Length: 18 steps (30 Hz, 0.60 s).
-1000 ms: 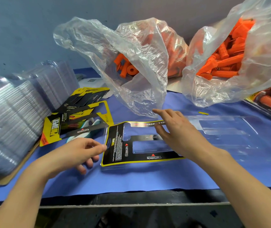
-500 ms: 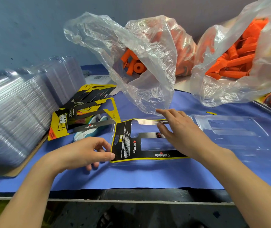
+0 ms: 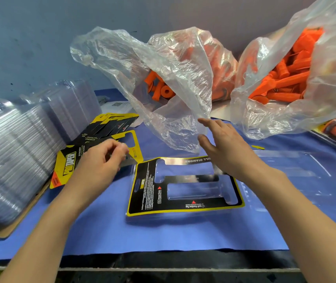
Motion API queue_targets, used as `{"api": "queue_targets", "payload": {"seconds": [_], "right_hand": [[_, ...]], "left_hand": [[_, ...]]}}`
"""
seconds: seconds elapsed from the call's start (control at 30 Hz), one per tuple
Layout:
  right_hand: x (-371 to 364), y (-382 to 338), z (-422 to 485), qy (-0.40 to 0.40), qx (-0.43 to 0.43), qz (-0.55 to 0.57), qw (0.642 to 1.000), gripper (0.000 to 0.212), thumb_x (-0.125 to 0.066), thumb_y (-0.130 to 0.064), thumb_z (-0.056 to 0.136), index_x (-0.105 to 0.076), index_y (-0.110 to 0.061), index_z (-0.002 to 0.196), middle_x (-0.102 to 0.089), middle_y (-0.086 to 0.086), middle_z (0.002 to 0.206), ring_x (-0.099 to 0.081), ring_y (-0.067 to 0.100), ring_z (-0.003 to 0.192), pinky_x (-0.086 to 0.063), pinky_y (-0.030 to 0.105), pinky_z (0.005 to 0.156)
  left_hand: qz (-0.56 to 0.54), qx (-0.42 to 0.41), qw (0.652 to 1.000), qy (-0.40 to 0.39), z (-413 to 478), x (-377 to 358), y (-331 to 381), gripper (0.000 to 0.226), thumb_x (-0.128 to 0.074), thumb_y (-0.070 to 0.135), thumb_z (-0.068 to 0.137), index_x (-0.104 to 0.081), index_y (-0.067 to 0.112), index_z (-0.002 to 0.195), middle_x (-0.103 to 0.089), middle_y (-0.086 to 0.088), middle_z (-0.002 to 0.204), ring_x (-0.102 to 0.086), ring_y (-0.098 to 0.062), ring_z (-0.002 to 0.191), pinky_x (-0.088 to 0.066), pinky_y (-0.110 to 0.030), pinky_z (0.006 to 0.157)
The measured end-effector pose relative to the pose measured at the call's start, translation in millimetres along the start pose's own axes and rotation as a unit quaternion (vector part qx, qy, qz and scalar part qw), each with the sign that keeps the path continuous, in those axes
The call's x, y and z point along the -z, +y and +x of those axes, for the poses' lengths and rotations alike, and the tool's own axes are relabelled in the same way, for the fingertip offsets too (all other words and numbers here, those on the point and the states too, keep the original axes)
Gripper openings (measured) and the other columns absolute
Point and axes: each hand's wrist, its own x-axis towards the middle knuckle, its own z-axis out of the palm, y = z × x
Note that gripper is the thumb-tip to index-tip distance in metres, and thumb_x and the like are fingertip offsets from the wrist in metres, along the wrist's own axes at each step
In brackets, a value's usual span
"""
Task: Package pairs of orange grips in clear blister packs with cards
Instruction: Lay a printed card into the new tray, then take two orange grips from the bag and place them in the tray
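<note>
Both hands hang over the desk (image 3: 163,237): the left hand (image 3: 99,162) curls above the pile of cards (image 3: 110,129), blur hiding whether it pinches one, and the right hand (image 3: 224,148) is spread open and empty at the mouth of a plastic bag (image 3: 173,64). Orange grips (image 3: 161,90) lie in that bag, and a clear blister pack (image 3: 191,193) with a card inside lies flat on the desk between the forearms.

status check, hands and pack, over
Left hand curled over cards, hold unclear. Right hand open at grip bag, its loose plastic just behind pack. Pack carded, empty, on mat.
</note>
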Motion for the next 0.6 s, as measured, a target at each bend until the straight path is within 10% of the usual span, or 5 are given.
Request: {"api": "queue_targets", "payload": {"seconds": [0.17,0.33,0.6], "right_hand": [[5.7,7.5,24.6,0.025,-0.03,0.044,0.998,0.045,-0.047,-0.029,0.101,-0.042,-0.021,0.145,-0.052,0.006,0.138,-0.043,0.028,0.128,-0.033,0.038,0.105],[24.7,34.5,39.2,0.095,-0.086,0.16,0.979,0.035,-0.05,-0.023,0.099,-0.055,-0.021,0.133,-0.06,-0.001,0.124,-0.053,0.016,0.113,-0.035,0.021,0.089],[67.3,87.6,37.8,0.257,-0.295,0.426,0.816,0.042,-0.041,-0.007,0.093,-0.064,-0.023,0.123,-0.066,-0.006,0.118,-0.06,0.014,0.11,-0.048,0.031,0.094]], "left_hand": [[-0.034,-0.059,0.996,0.058,42.4,-31.6,55.6,0.02,-0.048,0.019,0.101,-0.067,0.027,0.104,-0.068,0.01,0.097,-0.063,-0.012,0.089,-0.054,-0.039,0.085],[-0.059,-0.165,0.985,-0.006,72.5,-84.8,126.1,0.022,-0.051,0.013,0.098,-0.068,0.026,0.1,-0.069,0.017,0.089,-0.061,-0.001,0.079,-0.044,-0.01,0.067],[-0.025,-0.221,0.951,-0.213,128.4,-233.0,222.6,0.031,-0.045,0.004,0.095,-0.072,0.014,0.106,-0.069,-0.001,0.103,-0.064,-0.018,0.099,-0.047,-0.026,0.085]]}}
